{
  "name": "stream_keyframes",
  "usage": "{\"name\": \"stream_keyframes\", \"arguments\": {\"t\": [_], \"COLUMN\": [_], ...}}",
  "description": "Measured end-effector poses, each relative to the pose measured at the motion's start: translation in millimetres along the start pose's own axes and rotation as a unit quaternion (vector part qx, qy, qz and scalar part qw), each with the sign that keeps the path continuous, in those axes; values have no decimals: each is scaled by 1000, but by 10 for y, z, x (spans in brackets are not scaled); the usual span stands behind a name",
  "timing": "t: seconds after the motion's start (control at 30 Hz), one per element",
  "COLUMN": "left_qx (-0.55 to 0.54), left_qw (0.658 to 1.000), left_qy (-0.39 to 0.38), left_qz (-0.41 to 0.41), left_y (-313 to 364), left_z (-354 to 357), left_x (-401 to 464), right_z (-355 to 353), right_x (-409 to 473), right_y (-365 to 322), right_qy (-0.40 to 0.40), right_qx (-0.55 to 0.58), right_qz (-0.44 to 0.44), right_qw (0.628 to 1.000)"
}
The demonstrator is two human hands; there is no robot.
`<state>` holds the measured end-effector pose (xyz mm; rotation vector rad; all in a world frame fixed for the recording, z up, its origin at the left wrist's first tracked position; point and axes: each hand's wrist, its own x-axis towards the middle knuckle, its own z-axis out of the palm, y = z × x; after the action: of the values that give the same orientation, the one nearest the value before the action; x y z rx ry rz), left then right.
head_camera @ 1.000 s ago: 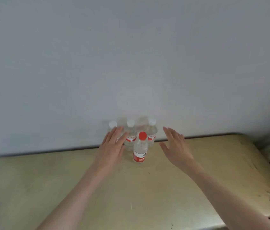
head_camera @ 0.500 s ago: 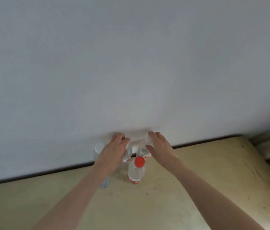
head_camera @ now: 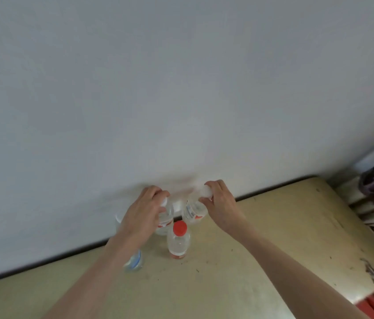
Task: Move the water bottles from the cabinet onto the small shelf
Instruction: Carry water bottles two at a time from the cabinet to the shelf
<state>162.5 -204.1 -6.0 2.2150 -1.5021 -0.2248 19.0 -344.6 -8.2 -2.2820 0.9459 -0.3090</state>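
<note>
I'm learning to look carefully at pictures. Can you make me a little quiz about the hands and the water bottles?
1. True or false: the right hand grips a white-capped bottle near its cap.
2. What colour is the cap on the bottle nobody touches, the red-capped bottle standing in front?
A. blue
B. red
C. green
3. Fill in: the left hand holds a bottle that stands close to the ____ behind the tabletop.

Key
1. True.
2. B.
3. wall.
</note>
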Motion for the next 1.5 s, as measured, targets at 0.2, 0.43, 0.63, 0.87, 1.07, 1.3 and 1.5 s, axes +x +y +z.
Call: {"name": "stream_keyframes", "arguments": {"t": [0.2,0.43,0.63,0.87,1.07,1.3,1.5], "left_qx": [-21,-83,-144,-180,-226,-253,-277], "left_qw": [995,975,942,864,744,586,475], "left_qy": [44,49,-16,-116,-223,-295,-348], "left_qz": [87,200,304,455,588,711,759], "left_y": [471,1527,2688,4133,5344,6699,7684], "left_z": [-281,-388,-82,477,1109,1514,1797], "left_x": [115,3,-592,-1894,-3294,-5067,-6645], "right_z": [-649,-1457,-1924,-2087,-1859,-1558,-1216], "right_x": [-422,-1524,-3142,-5520,-7585,-9614,-11147], "right_y": [-6,193,475,690,626,356,222], "right_qy": [118,252,365,471,543,636,655], "right_qx": [32,14,-23,-72,-86,-107,-128], "right_qz": [-18,29,110,203,345,487,582], "right_qw": [992,967,924,855,761,589,464]}}
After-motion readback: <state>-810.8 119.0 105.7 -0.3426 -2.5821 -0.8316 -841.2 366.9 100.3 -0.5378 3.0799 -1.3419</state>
